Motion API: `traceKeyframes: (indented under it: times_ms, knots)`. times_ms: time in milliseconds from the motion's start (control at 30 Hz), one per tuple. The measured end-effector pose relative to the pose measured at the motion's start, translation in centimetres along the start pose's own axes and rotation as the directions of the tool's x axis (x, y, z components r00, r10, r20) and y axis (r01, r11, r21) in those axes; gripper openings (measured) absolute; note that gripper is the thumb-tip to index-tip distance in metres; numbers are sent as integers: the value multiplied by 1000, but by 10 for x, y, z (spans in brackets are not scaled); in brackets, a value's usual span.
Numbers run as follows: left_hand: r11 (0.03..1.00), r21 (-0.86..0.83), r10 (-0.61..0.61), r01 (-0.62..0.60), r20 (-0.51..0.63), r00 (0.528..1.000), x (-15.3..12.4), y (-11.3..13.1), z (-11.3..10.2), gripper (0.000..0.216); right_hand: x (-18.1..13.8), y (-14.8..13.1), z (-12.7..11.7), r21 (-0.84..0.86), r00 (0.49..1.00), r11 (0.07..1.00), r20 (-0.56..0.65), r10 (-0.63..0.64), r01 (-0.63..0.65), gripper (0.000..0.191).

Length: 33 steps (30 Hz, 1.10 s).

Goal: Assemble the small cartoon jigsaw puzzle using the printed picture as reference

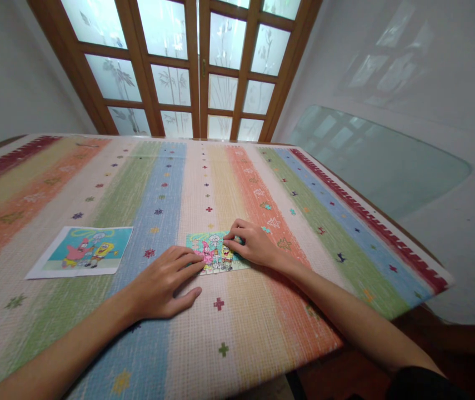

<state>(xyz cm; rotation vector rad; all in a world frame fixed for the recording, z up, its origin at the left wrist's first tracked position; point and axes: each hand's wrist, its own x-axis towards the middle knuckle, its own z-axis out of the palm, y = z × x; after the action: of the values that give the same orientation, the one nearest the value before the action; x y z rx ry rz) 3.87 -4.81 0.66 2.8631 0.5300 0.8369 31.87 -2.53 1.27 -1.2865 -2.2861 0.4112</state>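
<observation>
A small cartoon jigsaw puzzle lies flat near the middle of the table. My left hand rests flat on the cloth with its fingers stretched out, the fingertips touching the puzzle's left edge. My right hand lies on the puzzle's right side, fingers curled and pressing down on the pieces there. Neither hand lifts anything that I can make out.
A printed reference picture with the same cartoon lies to the left on the striped tablecloth. Wooden doors with frosted glass panes stand beyond the far edge. A glass sheet leans against the right wall.
</observation>
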Motion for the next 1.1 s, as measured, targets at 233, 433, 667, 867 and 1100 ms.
traceKeyframes:
  times_ms: [233,433,667,867,1100]
  knots:
    - [1000,-5,-8,8,8,1000,-2,-1,0,37,-3,0,2,-88,999,995,16,-35,36,12]
    - [1000,-4,-12,12,9,1000,-1,0,0,37,-5,-1,-1,-175,994,978,15,-113,114,25]
    - [1000,11,-1,1,14,1000,1,1,-1,36,-13,-6,-7,-268,973,936,101,-209,229,36]
    - [1000,6,2,-2,1,1000,1,0,0,37,-15,-2,-11,-252,945,911,98,-311,326,37]
    - [1000,4,-3,3,12,1000,2,1,-2,35,-15,6,-11,-199,933,912,116,-342,359,33]
